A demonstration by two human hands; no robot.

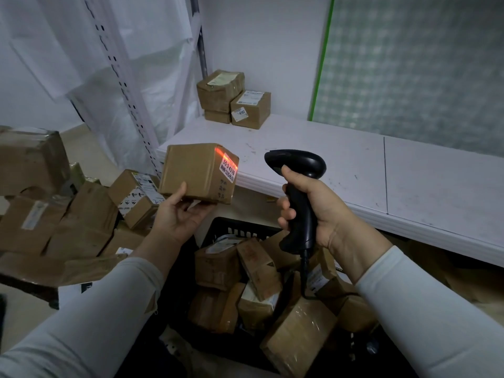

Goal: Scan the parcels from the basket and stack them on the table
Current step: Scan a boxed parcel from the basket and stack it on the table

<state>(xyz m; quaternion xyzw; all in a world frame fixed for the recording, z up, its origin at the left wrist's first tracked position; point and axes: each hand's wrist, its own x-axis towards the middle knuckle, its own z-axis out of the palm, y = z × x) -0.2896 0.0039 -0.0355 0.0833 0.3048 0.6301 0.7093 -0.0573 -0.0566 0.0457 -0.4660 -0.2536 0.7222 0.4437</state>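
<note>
Nearest, the black basket sits below the table edge, full of cardboard parcels. Above it, the left hand grips a small brown parcel from beneath, thumb on its near face. The right hand is wrapped round the handle of a black barcode scanner, whose red beam crosses the parcel's label. Farther off, three stacked parcels stand in the white table's back corner.

1 wide-angle view from the person's head, facing forward and down. The left hand and right hand are close, mid-frame. The basket sits directly below, and the front edge of the table crosses the right side.
</note>
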